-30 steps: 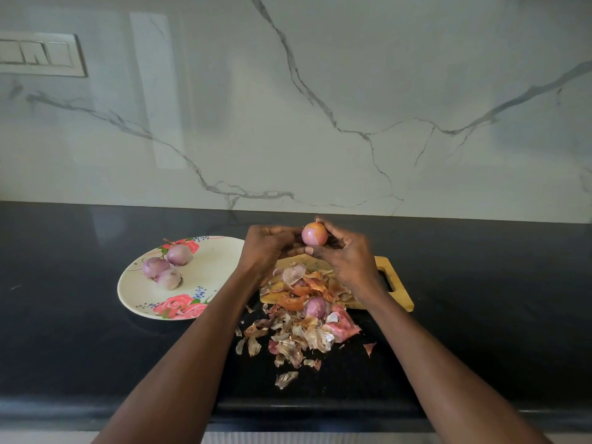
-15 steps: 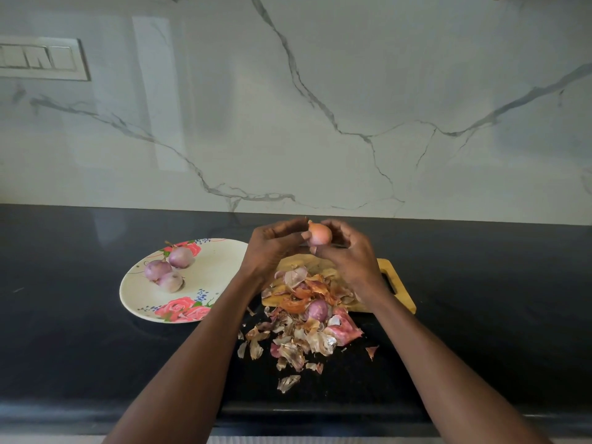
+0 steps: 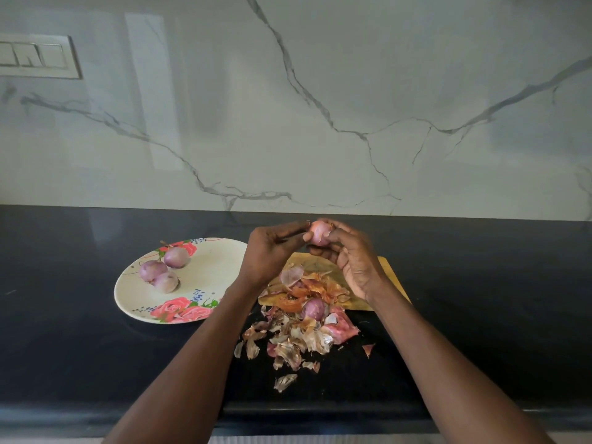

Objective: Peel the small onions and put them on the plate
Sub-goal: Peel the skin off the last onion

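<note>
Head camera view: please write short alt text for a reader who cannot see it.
Two bare hands, left hand and right hand, hold one small pink onion above a yellow cutting board covered in dry onion skins. Left of it, a cream floral plate holds three peeled purple onions on a black counter.

We see a cream plate (image 3: 221,267) patterned with pink roses and blue specks, holding three pale purple onions (image 3: 161,270). The held onion (image 3: 318,232) is pink. Peels (image 3: 298,334) are orange, brown and pink. The board (image 3: 389,270) is yellow, the counter (image 3: 64,331) black, the wall (image 3: 320,91) grey-veined white marble.
</note>
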`<state>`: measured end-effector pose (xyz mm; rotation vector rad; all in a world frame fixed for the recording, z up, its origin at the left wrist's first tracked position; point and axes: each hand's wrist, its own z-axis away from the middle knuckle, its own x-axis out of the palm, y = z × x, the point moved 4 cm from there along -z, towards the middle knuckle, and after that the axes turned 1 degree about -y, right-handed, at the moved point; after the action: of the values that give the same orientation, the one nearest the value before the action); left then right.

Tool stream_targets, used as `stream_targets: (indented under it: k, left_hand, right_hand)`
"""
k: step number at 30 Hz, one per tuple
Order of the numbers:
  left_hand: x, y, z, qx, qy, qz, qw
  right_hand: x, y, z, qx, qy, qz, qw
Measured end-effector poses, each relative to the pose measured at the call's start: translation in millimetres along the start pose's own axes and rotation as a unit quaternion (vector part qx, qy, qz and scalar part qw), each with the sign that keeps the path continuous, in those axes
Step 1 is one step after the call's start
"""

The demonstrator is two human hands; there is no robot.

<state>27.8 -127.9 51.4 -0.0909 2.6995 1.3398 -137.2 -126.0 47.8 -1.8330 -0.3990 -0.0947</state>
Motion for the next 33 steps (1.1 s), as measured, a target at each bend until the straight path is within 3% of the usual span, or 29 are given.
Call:
stream_targets:
  k: [11, 33]
  left_hand:
    - [2.4, 7.2, 4.4, 0.135, 0.021, -0.159, 0.978]
    - [6.4, 7.3, 9.0, 0.181, 0.011, -0.228, 0.957]
  right_hand:
    - [2.5, -1.5, 5.3, 0.009, 0.027, 0.042, 0.999]
    - [4.4, 0.2, 7.6, 0.018, 0.047, 0.044, 0.998]
